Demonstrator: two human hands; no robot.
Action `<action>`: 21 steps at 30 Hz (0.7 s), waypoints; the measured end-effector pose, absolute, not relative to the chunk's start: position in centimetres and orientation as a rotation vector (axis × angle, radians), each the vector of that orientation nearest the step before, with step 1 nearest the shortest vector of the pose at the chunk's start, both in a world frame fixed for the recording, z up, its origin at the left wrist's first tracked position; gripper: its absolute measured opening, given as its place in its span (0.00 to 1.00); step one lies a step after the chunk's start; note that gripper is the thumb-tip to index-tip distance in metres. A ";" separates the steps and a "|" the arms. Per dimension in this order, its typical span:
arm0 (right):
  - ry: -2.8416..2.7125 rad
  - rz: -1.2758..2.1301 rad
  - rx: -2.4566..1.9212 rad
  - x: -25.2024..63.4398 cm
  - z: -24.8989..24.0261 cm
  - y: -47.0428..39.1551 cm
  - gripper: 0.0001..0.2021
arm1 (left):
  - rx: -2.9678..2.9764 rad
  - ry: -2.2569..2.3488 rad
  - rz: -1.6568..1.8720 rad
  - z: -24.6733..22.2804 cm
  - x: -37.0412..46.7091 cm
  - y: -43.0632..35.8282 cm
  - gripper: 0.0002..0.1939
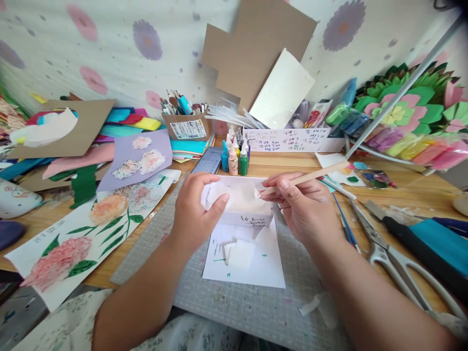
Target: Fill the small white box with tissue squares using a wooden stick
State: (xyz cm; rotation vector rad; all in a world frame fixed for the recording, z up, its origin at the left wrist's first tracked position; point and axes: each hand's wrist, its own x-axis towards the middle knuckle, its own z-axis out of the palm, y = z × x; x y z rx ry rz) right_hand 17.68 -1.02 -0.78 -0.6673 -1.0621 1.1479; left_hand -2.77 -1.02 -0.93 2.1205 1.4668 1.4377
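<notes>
My right hand [305, 209] pinches a pale wooden stick [321, 171] between thumb and fingers. At the stick's lower end, near the fingertips, is a small thin whitish piece [252, 191], blurred. My left hand [197, 207] is at the left end of a white open box [234, 218] with handwriting on its front. Its thumb and forefinger are apart, with nothing seen between them; whether it touches the box I cannot tell. Below the box, small white paper squares [241, 254] lie on a white sheet [270, 275] with green marks.
Under everything lies a grey cutting mat [204, 302]. Small paint bottles [233, 161] and a phone [207, 162] stand or lie behind the box. Scissors [380, 248] and thin blue brushes [349, 226] are at right. A flower picture [106, 229] lies at left.
</notes>
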 end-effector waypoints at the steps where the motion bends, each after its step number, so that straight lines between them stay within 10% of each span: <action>1: -1.089 1.171 -0.636 17.5 -0.8 -1.3 0.05 | 2.082 1.346 1.492 -1.0 -2.5 -1.3 0.15; 21: -1.333 1.080 -0.419 17.0 -0.7 -2.4 0.07 | 1.350 0.823 1.146 -0.6 -1.7 -3.0 0.06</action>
